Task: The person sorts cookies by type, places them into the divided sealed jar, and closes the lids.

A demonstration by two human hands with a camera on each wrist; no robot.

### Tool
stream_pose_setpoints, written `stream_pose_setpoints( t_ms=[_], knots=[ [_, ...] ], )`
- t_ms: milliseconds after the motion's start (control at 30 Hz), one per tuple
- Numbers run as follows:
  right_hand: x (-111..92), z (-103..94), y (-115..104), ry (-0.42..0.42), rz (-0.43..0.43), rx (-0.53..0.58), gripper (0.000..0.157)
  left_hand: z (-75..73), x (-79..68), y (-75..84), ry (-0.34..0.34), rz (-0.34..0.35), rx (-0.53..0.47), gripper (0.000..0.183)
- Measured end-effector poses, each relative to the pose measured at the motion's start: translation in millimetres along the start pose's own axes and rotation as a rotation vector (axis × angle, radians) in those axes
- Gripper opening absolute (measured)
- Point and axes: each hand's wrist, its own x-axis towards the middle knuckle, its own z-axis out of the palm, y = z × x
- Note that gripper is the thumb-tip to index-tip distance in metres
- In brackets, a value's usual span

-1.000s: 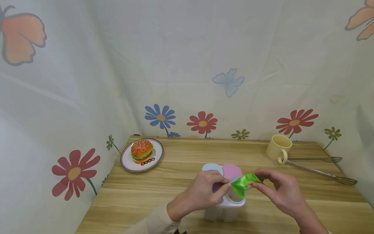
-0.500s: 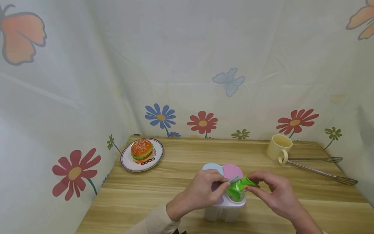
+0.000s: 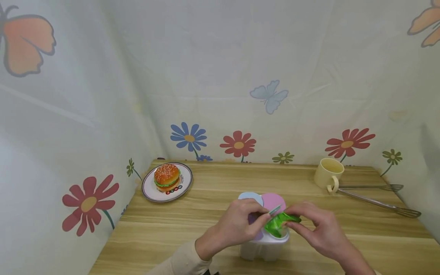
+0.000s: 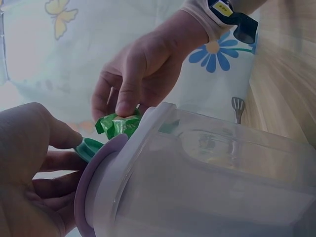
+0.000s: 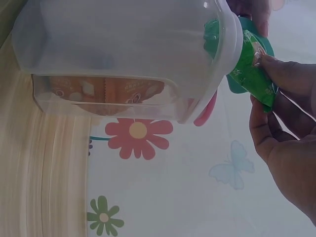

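Note:
A translucent white container (image 3: 261, 251) with several round compartments stands on the table. Blue (image 3: 250, 196), pink (image 3: 274, 201) and purple lids top its other compartments, while the front-right one is uncovered. My left hand (image 3: 237, 223) pinches a thin green lid (image 4: 90, 148) and holds it tilted beside that opening. Between the thumb and fingers of my right hand (image 3: 317, 229) is a crinkled green snack packet (image 3: 276, 226). Its lower end sits in the opening, and in the right wrist view green shows through the container wall. Orange-brown packets (image 5: 108, 92) lie inside another compartment.
At the back left a plate (image 3: 149, 189) bears a toy hamburger (image 3: 167, 177). A yellow mug (image 3: 328, 173) stands at the back right, with two metal utensils (image 3: 374, 200) lying beside it. A flowered curtain (image 3: 213, 95) encloses the table (image 3: 165, 229).
My right hand has moved left and slightly down, bringing the green packet from above the opening's edge into it. The left hand with the lid has stayed nearly in place.

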Motion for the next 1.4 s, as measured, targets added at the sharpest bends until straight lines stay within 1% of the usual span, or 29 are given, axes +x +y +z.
stream_pose_setpoints(
  t_ms=[167, 300, 400, 500, 567, 800, 967, 1067, 1233, 1300, 1400],
  knots=[
    [2.9, 0.9, -0.9, 0.015, -0.044, -0.030, 0.052, 0.6, 0.0, -0.6, 0.019, 0.007, -0.021, 0.011],
    [4.2, 0.8, -1.3, 0.016, -0.066, -0.045, 0.046, 0.5, 0.6, -1.0, 0.022, 0.012, -0.021, 0.010],
    [4.0, 0.6, -0.7, 0.007, -0.079, -0.046, 0.037, -0.1, 0.9, -0.7, 0.019, 0.012, -0.019, 0.010],
    [3.5, 0.4, 0.7, -0.001, -0.095, -0.051, 0.025, -0.4, 1.0, -0.5, 0.019, 0.015, -0.020, 0.010],
    [3.2, 0.4, 1.3, -0.005, -0.103, -0.060, 0.020, -0.2, 1.2, -0.9, 0.022, 0.021, -0.017, 0.009],
    [3.6, 0.2, 1.7, -0.016, -0.138, -0.104, 0.026, 0.7, 1.5, -2.6, 0.028, 0.028, -0.038, 0.009],
    [3.9, -1.0, 1.3, -0.040, -0.155, -0.137, 0.027, 1.7, 1.4, -3.8, 0.042, 0.051, -0.023, 0.009],
    [5.9, -1.0, 0.4, -0.050, -0.188, -0.158, 0.026, 1.6, 1.3, -4.2, 0.046, 0.054, -0.014, 0.009],
    [9.7, 0.3, -1.6, -0.055, -0.245, -0.170, 0.026, 0.4, 0.8, -3.6, 0.031, 0.031, -0.023, 0.009],
    [9.5, 2.6, -1.6, -0.078, -0.266, -0.169, 0.026, 0.4, 0.7, -3.6, 0.035, 0.036, -0.020, 0.009],
    [8.5, 8.1, -1.1, -0.139, -0.294, -0.152, 0.025, 1.4, 1.1, -4.0, 0.052, 0.058, -0.011, 0.008]
  ],
)
